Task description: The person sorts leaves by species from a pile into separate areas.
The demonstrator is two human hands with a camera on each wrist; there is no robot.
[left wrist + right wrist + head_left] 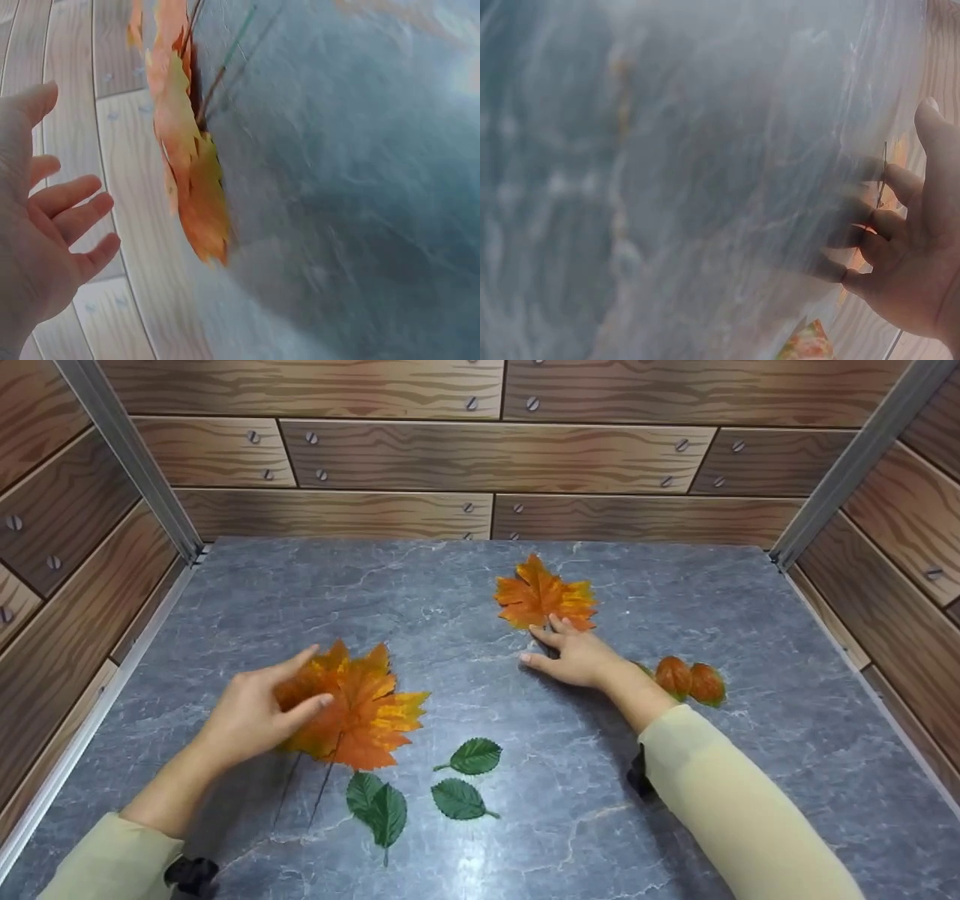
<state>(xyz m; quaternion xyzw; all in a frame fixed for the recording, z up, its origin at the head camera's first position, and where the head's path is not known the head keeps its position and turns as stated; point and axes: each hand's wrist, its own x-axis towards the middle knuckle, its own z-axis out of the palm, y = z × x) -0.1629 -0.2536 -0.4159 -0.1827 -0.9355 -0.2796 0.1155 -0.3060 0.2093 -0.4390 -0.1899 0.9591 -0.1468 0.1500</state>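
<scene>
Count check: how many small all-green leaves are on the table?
4: an overlapping pair left of centre; to its right, a farther single leaf and a nearer single leaf. More may be hidden underneath.

Planked walls (390,454) (screw-dotted) border a grey tabletop (420,592).

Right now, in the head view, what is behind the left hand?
Behind the left hand, orange leaves show on the table. The hand covers part of their left side; what lies there, or under the leaves, cannot be seen.
</scene>
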